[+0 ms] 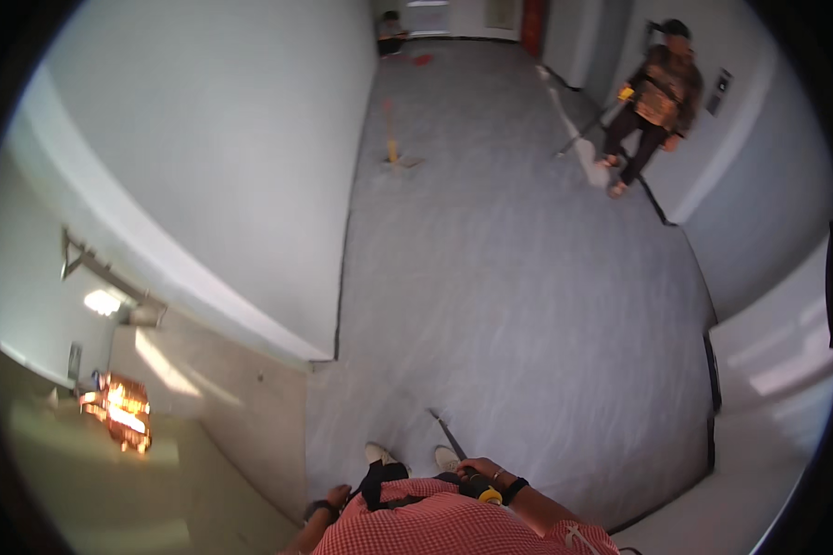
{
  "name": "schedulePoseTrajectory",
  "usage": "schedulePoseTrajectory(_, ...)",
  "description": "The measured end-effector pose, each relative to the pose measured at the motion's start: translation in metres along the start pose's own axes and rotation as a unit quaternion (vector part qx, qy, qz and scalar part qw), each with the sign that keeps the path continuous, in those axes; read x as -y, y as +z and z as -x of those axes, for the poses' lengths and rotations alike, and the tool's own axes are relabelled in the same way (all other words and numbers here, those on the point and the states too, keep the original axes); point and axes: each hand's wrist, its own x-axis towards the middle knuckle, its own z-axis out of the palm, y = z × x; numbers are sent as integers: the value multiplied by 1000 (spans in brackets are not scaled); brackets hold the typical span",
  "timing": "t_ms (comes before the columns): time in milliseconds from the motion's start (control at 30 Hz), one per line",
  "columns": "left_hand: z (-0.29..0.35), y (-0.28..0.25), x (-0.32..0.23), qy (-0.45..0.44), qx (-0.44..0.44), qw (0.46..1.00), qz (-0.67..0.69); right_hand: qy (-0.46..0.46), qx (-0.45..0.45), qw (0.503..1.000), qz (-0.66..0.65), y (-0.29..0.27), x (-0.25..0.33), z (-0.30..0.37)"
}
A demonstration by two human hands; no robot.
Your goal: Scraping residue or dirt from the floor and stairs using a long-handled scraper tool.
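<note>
the person's right hand [477, 465] is gripping a long-handled tool [450, 436] with a slim dark pole and a black-and-yellow handle [489, 496]; the tool is slanting forward from the waist, its thin end pointing out over the smooth grey floor [518, 277] ahead of two pale shoes [378, 453]. the right forearm [541, 509] is angling inward from the lower right, a dark band [516, 489] circling its wrist. the left hand [341, 497] is hanging low beside the red-and-white checked shirt [426, 527]; i cannot tell whether its fingers are open or closed. farther off at the right, a co-worker [662, 83] in a dark cap and a brown patterned top is standing near the wall, holding a pole [585, 131] with a yellow upper part. beside the co-worker, a dark rectangular wall panel [719, 91] is showing a pale mark, too small to read.
</note>
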Motion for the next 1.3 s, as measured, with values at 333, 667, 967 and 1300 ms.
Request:
schedulePoseTrajectory(333, 34, -4, -141, -120, -192, 862, 453, 194, 37, 978, 70, -8, 52, 2)
schedulePoseTrajectory(667, 86, 23, -31, -269, -245, 807, 464, 222, -38, 962, 152, 26, 58, -11)
schedulePoseTrajectory(967, 98, -9, 17, -227, -271, 778, 520, -36, 47, 696, 716, 64, 46, -58)
schedulePoseTrajectory(1300, 134, -15, 85, -259, -291, 715, 581, -4, 57, 603, 796, 150, 40, -115)
